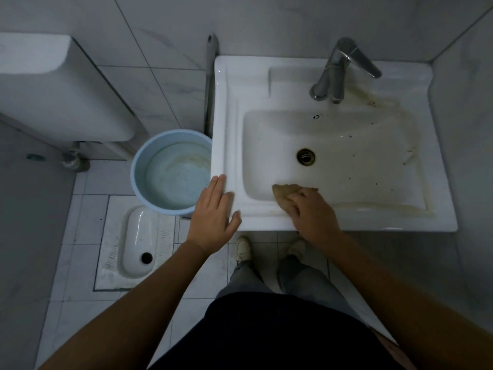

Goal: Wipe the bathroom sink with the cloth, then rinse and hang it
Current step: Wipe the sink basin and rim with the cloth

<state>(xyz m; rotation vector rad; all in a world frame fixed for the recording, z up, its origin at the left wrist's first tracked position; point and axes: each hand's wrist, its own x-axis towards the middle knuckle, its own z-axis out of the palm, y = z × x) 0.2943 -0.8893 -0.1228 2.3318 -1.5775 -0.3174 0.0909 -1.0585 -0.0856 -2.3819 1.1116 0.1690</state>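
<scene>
The right hand [312, 212] has its fingers bent down over a small tan cloth [285, 192], grasping it in a bunch and pressing it against the near inner wall of the sink [226, 116], just where the basin curves up to the front ledge. Only the far edge of the cloth shows past the fingertips; the rest is under the palm.

From the way it wads up, I'd say the cloth is soft, light and limp. It will take whatever shape the hand gives it and has no stiffness of its own. It is probably damp, so it should slide easily on the glazed surface, and could slip out from under flat fingers. The sensible hold is the one shown, with the bulk gathered under the palm and the fingers hooked over the leading edge. For rinsing and hanging, a corner or an edge would serve better.

The left hand [213, 212] lies flat and released on the sink's front left corner, fingers straight, bracing.

Further out, brownish staining [408, 145] runs along the right side and front of the basin, and specks lie around the drain [305, 156], so much wiping looks left. The tap [338, 70] stands at the back, with no water visibly running. A blue bucket [133, 166] sits on the floor just beside the sink's left edge.
</scene>
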